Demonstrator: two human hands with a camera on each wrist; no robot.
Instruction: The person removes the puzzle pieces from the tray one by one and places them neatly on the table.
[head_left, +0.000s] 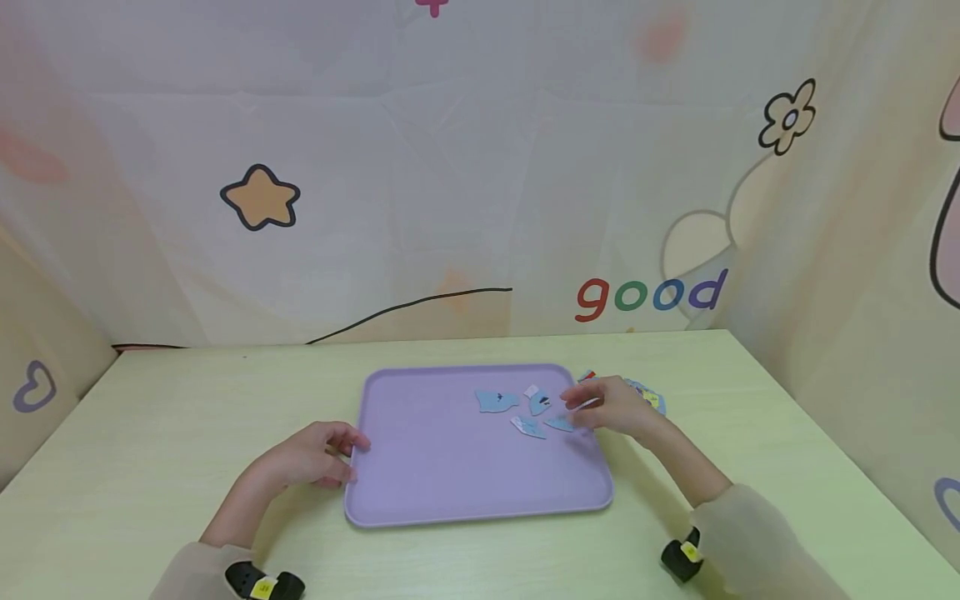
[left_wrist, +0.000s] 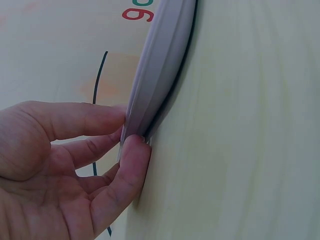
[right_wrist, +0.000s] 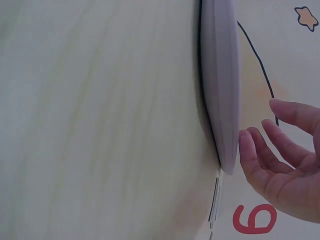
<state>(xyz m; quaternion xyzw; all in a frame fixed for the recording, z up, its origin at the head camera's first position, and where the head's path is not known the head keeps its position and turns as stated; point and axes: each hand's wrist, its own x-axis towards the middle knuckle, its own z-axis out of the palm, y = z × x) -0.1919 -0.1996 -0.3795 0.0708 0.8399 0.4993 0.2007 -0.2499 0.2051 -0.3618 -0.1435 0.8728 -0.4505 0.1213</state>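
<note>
A light purple tray lies on the table, and my left hand holds its left rim. In the left wrist view, the thumb and fingers sit at either side of that rim. Several light blue puzzle-like pieces lie in the tray's upper right, among them a wider piece, a small one with dark marks and a narrow one. Another blue piece is partly under my right hand. That hand hovers over the tray's right side, fingers apart, with nothing seen between them.
More colourful pieces lie on the table just right of the tray, partly hidden behind the right hand. The pale wooden table ends at a printed cloth backdrop, with cloth also at both sides.
</note>
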